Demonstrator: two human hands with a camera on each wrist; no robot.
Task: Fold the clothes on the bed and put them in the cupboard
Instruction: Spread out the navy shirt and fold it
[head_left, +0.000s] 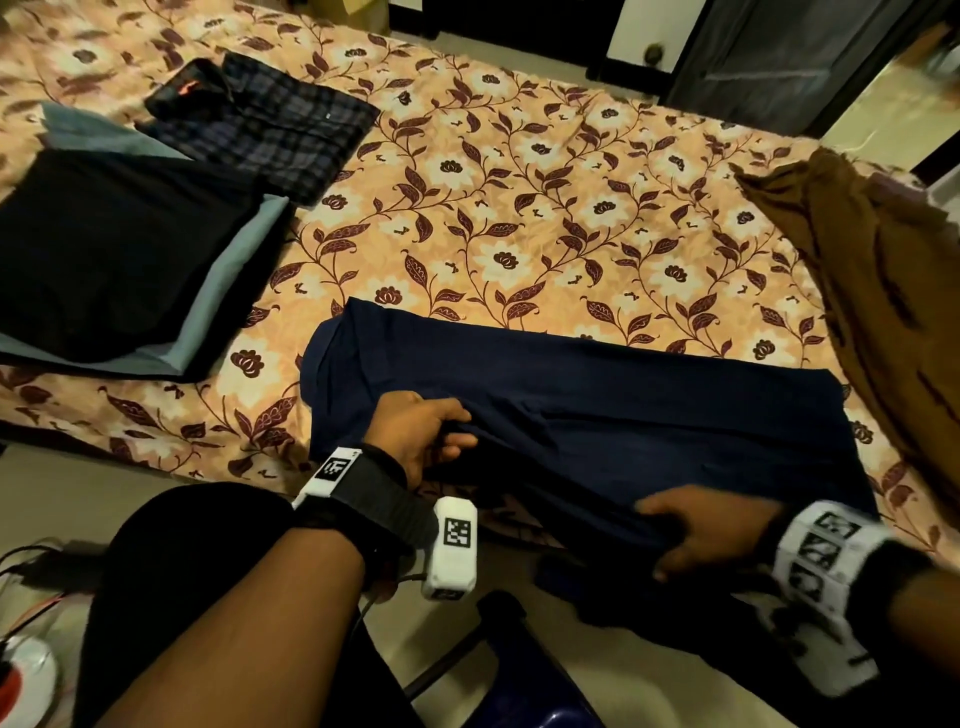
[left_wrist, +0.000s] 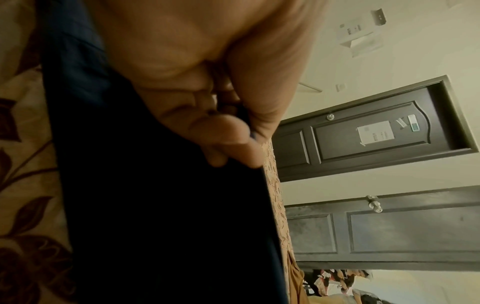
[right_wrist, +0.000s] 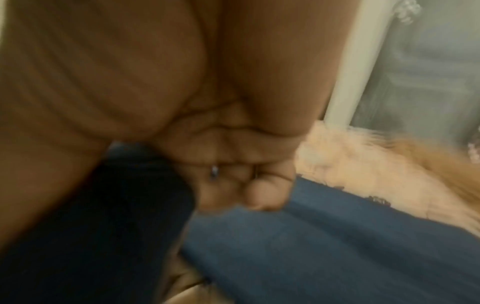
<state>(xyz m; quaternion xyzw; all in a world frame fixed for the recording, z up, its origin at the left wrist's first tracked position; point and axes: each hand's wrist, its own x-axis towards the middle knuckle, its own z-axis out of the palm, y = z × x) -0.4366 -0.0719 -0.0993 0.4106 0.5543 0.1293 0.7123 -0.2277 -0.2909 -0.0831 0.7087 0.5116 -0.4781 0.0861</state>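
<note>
A navy blue garment (head_left: 597, 415) lies across the near edge of the floral bed (head_left: 519, 208), partly hanging off toward me. My left hand (head_left: 431, 434) pinches its near edge at the left; in the left wrist view the curled fingers (left_wrist: 226, 133) clamp the dark cloth (left_wrist: 155, 205). My right hand (head_left: 701, 535) grips the garment's near right edge, fingers curled round a fold; the right wrist view is blurred but shows the fist (right_wrist: 246, 181) closed on blue fabric (right_wrist: 324, 246).
Folded black and grey clothes (head_left: 114, 254) are stacked at the left of the bed, with a folded checked shirt (head_left: 270, 124) behind. A brown garment (head_left: 883, 291) lies crumpled at the right. Dark doors (head_left: 779, 57) stand beyond the bed. Cables (head_left: 31, 582) lie on the floor.
</note>
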